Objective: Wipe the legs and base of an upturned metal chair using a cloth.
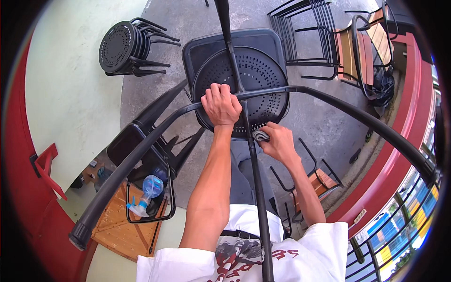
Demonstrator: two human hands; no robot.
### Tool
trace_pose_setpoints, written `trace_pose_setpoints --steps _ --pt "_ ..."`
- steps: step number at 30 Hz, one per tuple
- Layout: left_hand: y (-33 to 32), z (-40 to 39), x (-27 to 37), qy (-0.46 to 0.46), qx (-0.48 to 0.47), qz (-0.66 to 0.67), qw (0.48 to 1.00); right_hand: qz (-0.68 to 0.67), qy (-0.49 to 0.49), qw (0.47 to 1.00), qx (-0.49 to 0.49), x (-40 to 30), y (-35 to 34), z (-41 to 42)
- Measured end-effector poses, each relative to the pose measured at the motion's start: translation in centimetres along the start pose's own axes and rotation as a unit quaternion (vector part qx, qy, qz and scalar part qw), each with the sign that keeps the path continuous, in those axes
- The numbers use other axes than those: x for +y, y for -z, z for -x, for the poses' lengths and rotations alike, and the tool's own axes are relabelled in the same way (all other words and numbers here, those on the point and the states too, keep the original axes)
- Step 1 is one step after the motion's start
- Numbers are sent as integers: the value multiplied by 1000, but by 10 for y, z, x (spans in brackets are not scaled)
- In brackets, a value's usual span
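Observation:
A black metal stool with a round perforated seat [259, 75] lies upside down on a dark square seat [246, 37], its legs spreading up and outward. My left hand [222, 105] is closed around a leg tube close to where the legs cross. In my right hand [280, 141] is a folded grey cloth [260, 135], held beside the leg that runs towards my body, by the rim of the round seat. Whether the cloth touches that leg is hard to tell.
Stacked round stools [118, 47] lie on their side at upper left. A black chair [141, 141] at left bears a blue spray bottle [152, 187], near a wooden panel [119, 218]. Metal and wood chairs [356, 53] stand at upper right, another [320, 183] at lower right. A red ledge [405, 123] curves along the right.

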State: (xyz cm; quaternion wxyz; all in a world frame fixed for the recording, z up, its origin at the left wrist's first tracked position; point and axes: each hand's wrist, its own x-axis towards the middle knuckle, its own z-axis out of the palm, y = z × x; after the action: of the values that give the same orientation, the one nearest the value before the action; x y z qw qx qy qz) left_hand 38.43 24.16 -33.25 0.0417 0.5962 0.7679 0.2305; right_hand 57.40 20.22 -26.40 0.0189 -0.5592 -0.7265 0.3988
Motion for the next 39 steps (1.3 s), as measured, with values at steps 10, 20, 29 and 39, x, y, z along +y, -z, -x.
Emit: trace_pose_setpoints --steps 10,20,29,39 --pt "1 -2 3 3 -6 -11 1000 -52 55 967 242 -5 -29 -35" --pt "2 -1 -1 -4 0 -15 1000 -74 -11 963 259 -15 -42 -1" --pt "-2 -1 4 -7 2 -6 1000 -57 29 950 305 -15 -37 -46" --pt "0 -1 2 -5 2 -24 1000 28 -16 901 432 24 -14 -59"
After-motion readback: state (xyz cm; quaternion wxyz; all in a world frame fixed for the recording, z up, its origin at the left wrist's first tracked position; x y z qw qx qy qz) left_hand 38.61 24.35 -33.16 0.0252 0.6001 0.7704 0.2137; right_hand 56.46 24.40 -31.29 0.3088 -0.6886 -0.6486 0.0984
